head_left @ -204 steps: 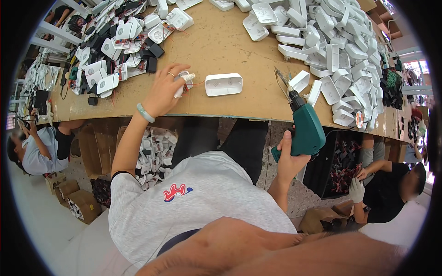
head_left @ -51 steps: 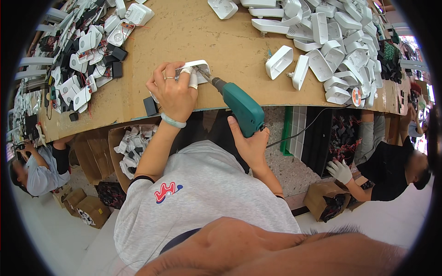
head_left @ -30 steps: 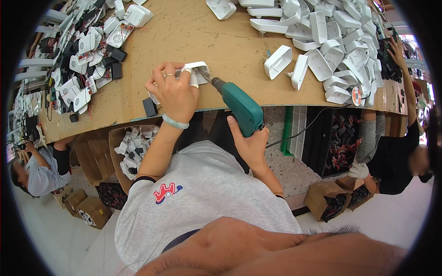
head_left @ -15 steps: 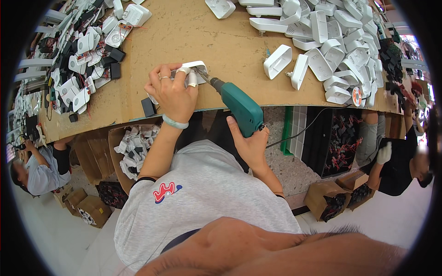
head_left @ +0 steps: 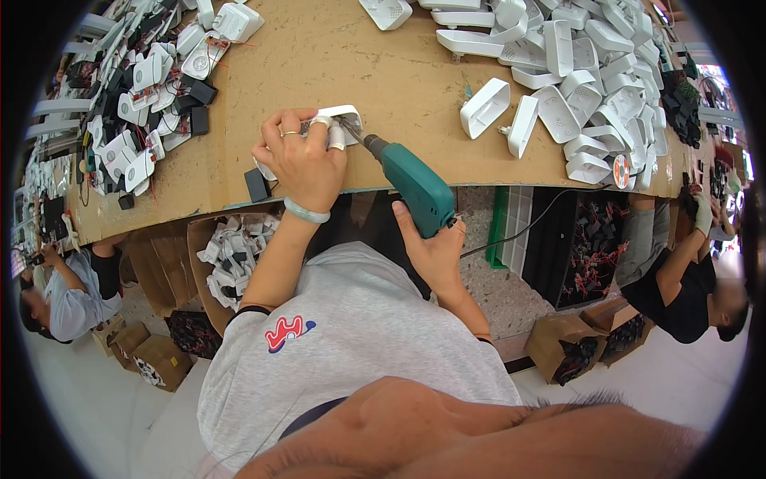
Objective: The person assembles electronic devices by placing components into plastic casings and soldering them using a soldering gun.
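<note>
My left hand (head_left: 309,164) is closed round a white plastic housing (head_left: 345,113), pressing it to the table near its front edge. White wrappings cover some of its fingertips. The rear handle of a green corded electric drill (head_left: 416,184) is in the grip of my right hand (head_left: 433,251). Its tip reaches into the housing beside my left fingers; the exact contact spot is hidden. Just left of my left wrist, a small black box-shaped part (head_left: 257,184) lies at the table edge.
White housings (head_left: 558,112) are heaped at the right, with a small orange-and-white reel (head_left: 621,171) nearby. Speakers, wires and black parts (head_left: 152,112) pile up at the left. Below the brown table (head_left: 319,56), a carton (head_left: 206,275) holds white pieces. A co-worker (head_left: 678,279) is at the right, another (head_left: 76,287) at the left.
My hands, the housing and the drill stay nearly in place, with only a slight shift. The co-worker at the right has raised a gloved hand toward the table.
</note>
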A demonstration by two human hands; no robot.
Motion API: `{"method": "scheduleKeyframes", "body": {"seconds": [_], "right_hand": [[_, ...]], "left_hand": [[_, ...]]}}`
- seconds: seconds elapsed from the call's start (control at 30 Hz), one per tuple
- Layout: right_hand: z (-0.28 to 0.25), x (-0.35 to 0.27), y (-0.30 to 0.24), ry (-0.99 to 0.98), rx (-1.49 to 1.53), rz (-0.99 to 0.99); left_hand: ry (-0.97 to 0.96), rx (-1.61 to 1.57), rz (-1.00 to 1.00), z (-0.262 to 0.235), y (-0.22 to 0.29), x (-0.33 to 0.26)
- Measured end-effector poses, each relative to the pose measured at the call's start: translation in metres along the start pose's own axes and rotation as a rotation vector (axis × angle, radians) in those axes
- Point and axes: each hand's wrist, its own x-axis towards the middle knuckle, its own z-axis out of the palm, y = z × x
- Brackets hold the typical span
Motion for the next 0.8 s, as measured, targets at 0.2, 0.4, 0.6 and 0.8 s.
{"method": "scheduleKeyframes", "body": {"seconds": [0.2, 0.4, 0.6, 0.8], "right_hand": [[0.0003, -0.0005, 0.0006, -0.006, -0.016, -0.015], [-0.0002, -0.0007, 0.0004, -0.006, -0.024, 0.018], [-0.0015, -0.0018, -0.0003, -0.002, -0.029, 0.0], [-0.0034, -0.0056, -0.0015, 0.027, 0.011, 0.011]], "left_hand": [[0.001, 0.005, -0.002, 0.0002, 0.0, -0.0004], [0.007, 0.001, 0.008, -0.0004, 0.0005, -0.0004], [0.007, -0.002, 0.01, -0.0001, 0.0004, -0.0005], [0.004, 0.004, 0.012, -0.0006, 0.0006, -0.0002]]}}
